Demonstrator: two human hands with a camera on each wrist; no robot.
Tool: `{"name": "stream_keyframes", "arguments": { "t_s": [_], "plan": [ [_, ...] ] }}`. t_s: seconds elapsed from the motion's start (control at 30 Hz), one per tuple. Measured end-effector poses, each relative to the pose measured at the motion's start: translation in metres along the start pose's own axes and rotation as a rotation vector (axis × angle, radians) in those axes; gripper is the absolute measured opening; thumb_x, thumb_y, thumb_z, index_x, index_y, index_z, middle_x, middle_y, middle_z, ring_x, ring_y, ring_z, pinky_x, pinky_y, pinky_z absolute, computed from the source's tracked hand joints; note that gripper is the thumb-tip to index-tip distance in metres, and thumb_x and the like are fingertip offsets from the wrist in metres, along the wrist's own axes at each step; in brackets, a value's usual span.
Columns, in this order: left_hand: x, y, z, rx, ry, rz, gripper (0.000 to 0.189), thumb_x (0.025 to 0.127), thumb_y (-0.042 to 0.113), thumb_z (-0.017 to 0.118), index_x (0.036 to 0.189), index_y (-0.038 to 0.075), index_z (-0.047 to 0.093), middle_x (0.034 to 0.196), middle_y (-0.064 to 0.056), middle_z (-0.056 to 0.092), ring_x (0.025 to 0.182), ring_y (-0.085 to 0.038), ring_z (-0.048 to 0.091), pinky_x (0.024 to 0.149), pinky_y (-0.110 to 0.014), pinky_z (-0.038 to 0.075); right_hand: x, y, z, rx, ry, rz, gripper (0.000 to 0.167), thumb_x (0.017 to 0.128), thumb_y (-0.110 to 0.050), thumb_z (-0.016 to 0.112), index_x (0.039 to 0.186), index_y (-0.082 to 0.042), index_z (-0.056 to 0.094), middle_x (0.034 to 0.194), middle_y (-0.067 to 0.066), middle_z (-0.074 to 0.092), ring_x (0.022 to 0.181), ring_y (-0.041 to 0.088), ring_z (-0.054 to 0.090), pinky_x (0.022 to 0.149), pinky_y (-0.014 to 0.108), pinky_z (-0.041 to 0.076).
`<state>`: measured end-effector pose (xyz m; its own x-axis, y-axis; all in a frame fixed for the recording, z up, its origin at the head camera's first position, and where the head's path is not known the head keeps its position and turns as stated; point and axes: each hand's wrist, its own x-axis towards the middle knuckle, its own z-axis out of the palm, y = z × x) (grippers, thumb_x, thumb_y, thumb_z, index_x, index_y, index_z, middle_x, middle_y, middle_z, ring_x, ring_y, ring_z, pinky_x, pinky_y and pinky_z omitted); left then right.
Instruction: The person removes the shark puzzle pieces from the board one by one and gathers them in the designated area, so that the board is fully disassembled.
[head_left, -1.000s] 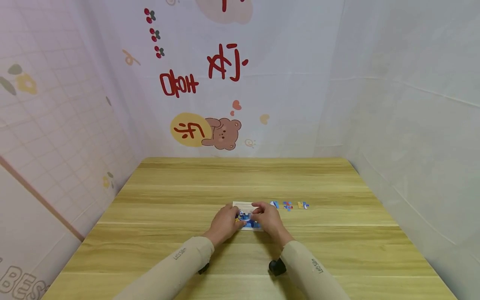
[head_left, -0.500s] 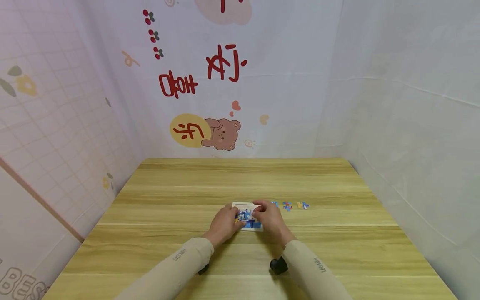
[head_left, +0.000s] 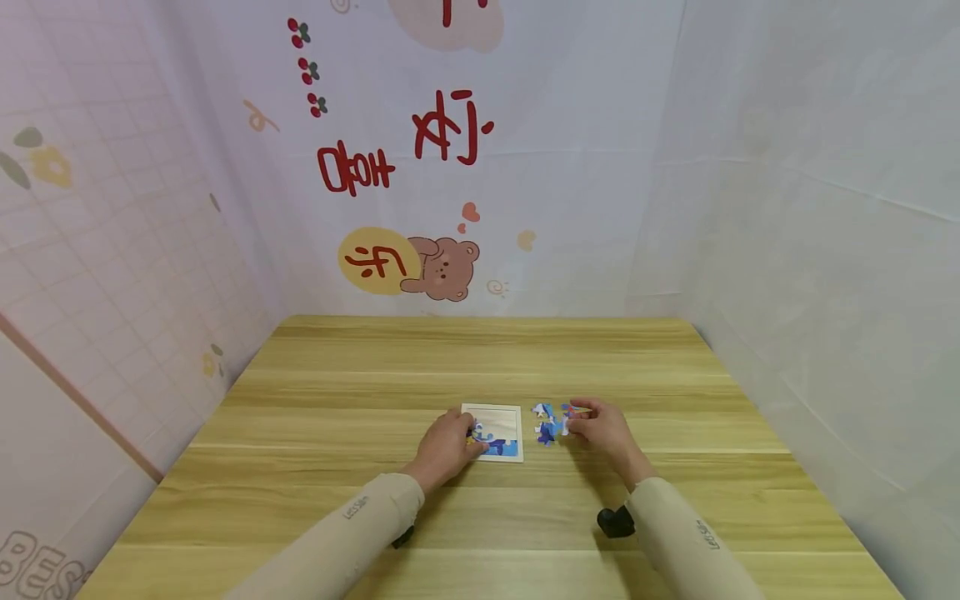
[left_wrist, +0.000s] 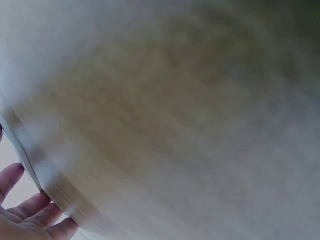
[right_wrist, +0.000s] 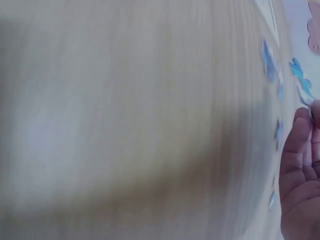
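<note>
A wooden bench (head_left: 375,367) fills the lower half of the head view, with 2 sleeved arms reaching over it. The left hand (head_left: 442,443) holds the left side of a square, pale-rimmed tray (head_left: 520,433), its grip narrow around that edge. Blue fitted pieces (head_left: 502,447) lie along the tray's near side and lower left; bare wood shows across much of the rest.

Just right of the tray, the right hand (head_left: 606,431) pinches a blue-and-white piece (right_wrist: 301,77) — thumb and fingertip close together on it, clear of the bench in the right wrist view. Loose pieces (head_left: 542,409) lie near and under that hand; blur and overlap hide their exact number.

The step in hand appears to be picking out a jigsaw piece while the tray is steadied. The next move seems to call for carrying that piece left — turned to match its neighbours — and lowering it flat into a gap, with the left hand holding the tray firm. Whether the piece suits any gap, I cannot tell.
</note>
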<state>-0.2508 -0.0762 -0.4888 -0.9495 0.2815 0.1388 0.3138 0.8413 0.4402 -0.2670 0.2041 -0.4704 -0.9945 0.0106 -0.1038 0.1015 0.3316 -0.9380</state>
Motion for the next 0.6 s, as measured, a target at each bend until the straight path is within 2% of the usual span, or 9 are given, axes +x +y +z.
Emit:
{"name": "stream_keyframes", "arguments": {
  "t_s": [0.17,0.27,0.43,0.6],
  "plan": [
    [0.0,-0.001,0.0,0.001,-0.005,-0.009,0.034,0.089,0.031,0.076,0.104,0.003,0.065,0.1,-0.007,0.059,0.084,-0.02,0.053,0.081,-0.042,0.049,-0.004,0.01,-0.013,-0.076,0.008,0.017,0.043,0.09,0.003,0.067,0.131,0.01,0.056,0.099,0.017,0.066,0.078,0.019,0.064,0.066,0.031,0.055],
    [0.0,-0.001,-0.001,-0.004,-0.009,-0.011,0.034,0.089,0.031,0.076,0.105,0.003,0.065,0.101,-0.008,0.059,0.085,-0.021,0.054,0.082,-0.043,0.049,-0.006,0.013,-0.013,-0.095,0.008,0.007,0.042,0.09,0.004,0.066,0.13,0.012,0.056,0.1,0.02,0.066,0.076,0.019,0.066,0.064,0.031,0.055],
    [0.0,-0.001,0.0,0.005,-0.01,-0.012,0.034,0.089,0.031,0.076,0.105,0.003,0.065,0.099,-0.007,0.058,0.083,-0.019,0.052,0.08,-0.041,0.049,-0.008,0.013,-0.01,-0.121,0.033,-0.006,0.037,0.089,0.006,0.064,0.125,0.011,0.059,0.094,0.016,0.065,0.07,0.02,0.063,0.061,0.03,0.053],
    [-0.001,-0.001,0.0,0.002,-0.015,-0.01,0.035,0.089,0.032,0.076,0.106,0.003,0.065,0.1,-0.007,0.058,0.084,-0.019,0.053,0.081,-0.041,0.048,-0.012,0.011,-0.011,-0.202,0.055,-0.028,0.035,0.089,0.002,0.065,0.123,0.008,0.062,0.095,0.012,0.062,0.079,0.021,0.057,0.063,0.029,0.046]
  ]
}}
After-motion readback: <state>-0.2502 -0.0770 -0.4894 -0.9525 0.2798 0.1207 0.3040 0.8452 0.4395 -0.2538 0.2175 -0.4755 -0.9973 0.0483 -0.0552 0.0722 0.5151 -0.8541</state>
